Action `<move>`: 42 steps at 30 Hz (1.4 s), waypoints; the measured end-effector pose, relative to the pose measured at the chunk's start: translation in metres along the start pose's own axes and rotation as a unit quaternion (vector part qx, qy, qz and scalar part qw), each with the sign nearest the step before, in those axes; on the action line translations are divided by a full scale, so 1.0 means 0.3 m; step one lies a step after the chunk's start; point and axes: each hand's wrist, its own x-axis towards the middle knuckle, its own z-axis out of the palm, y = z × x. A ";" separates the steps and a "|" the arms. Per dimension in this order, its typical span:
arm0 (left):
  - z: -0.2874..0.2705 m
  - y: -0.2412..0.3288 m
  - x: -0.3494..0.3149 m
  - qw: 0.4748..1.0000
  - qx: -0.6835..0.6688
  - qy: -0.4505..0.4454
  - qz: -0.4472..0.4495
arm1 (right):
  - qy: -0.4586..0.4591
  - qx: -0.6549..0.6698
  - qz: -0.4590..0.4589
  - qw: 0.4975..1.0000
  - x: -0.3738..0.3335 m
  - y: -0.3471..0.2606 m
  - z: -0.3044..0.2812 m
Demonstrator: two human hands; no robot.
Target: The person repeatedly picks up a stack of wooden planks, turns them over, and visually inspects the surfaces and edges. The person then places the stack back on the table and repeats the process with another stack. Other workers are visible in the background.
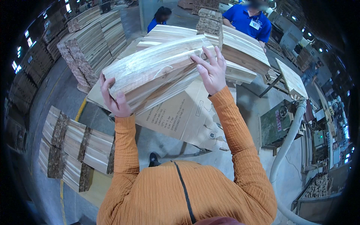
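A long pale wooden board (150, 63) with curved chalk-like marks lies tilted between my hands, its right end farther away. My left hand (118, 103) grips the left end, fingers around the end and thumb on the near edge. Near the right end, my right hand (213, 75) holds the near edge, with fingers against the wood. More wood shows just below the near edge; I cannot tell whether it is part of the same piece. Beneath lies a flattened cardboard sheet (187, 116) with print on it, over a table.
Stacked boards (93, 47) stand at the far left, and more boards (80, 140) lie low at the near left. A board pile (243, 48) sits beyond the cardboard. Two people in blue (245, 22) are across from me. A green machine (277, 123) and grey hose (287, 144) are at right.
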 end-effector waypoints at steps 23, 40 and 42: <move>-0.002 -0.008 0.001 1.000 -0.008 -0.002 0.000 | -0.012 -0.022 -0.004 1.000 0.043 0.002 0.011; 0.007 -0.023 -0.001 1.000 0.016 0.004 0.012 | 0.204 0.131 0.403 0.882 -0.757 0.297 -0.352; 0.016 -0.020 0.002 1.000 0.018 0.009 0.023 | 0.242 0.204 0.446 0.837 -0.904 0.327 -0.349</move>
